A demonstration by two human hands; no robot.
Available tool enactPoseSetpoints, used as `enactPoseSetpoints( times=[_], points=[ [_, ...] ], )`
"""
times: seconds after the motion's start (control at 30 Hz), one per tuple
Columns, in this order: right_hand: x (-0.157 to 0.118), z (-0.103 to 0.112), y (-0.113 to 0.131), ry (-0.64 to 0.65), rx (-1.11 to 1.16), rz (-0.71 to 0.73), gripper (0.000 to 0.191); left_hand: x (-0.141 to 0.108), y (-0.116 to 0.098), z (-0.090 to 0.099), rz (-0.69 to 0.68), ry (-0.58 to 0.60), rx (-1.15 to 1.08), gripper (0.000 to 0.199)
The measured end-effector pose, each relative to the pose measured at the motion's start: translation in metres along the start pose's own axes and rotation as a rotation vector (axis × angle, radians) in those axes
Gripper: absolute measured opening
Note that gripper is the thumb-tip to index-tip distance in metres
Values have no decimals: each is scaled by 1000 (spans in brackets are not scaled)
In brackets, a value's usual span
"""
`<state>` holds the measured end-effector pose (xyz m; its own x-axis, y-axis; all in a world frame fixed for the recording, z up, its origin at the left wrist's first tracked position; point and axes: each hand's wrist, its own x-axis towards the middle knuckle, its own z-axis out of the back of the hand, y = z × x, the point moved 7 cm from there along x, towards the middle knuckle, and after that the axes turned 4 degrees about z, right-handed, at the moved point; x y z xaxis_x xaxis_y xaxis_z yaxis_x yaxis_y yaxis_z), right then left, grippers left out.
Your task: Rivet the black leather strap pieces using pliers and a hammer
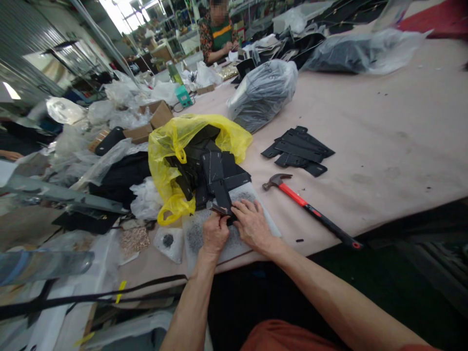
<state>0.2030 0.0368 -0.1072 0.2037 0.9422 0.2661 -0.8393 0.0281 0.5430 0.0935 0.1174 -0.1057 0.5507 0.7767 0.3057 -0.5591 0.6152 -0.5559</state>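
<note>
My left hand (215,233) is closed around a short metal tool (218,209), which looks like a punch and lies tilted over a black strip (222,194). My right hand (253,225) rests with its fingers stretched out at the strip's near end. Beneath both hands is a pale, dark-speckled board (268,222). Just beyond, a yellow plastic bag (166,146) lies open with several black pieces (212,165) spilling toward me. The strip's near end is partly hidden by my fingers.
A claw hammer (296,195) with a red and black handle lies right of the board. Behind it is a pile of black strips (300,148). A filled clear bag (266,90) stands farther back. A white block (168,243) sits at left. A person (219,36) works across the table.
</note>
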Motion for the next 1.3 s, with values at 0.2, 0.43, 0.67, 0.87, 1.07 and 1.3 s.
enactPoseSetpoints(
  times=[0.2, 0.43, 0.67, 0.87, 1.07, 1.3],
  points=[
    [-6, 31, -22, -98, 112, 5, 32, 1, -1, -1, 1, 44, 52, 20],
    [-35, 96, -119, -115, -295, -327, 43, -2, 1, -4, 8, 42, 27, 20],
    [-59, 97, -162, 202, -269, -557, 17, -3, -2, -4, -21, 23, 47, 17],
    [-69, 66, -134, 239, 847, -1030, 12, -4, -5, -2, -25, 18, 62, 15],
    [-30, 119, -62, 28, 690, -682, 30, -4, -5, -5, -11, 25, 40, 16],
    [12, 187, 38, -36, -131, 104, 31, -4, -6, -2, -24, 3, 35, 18]
  ],
)
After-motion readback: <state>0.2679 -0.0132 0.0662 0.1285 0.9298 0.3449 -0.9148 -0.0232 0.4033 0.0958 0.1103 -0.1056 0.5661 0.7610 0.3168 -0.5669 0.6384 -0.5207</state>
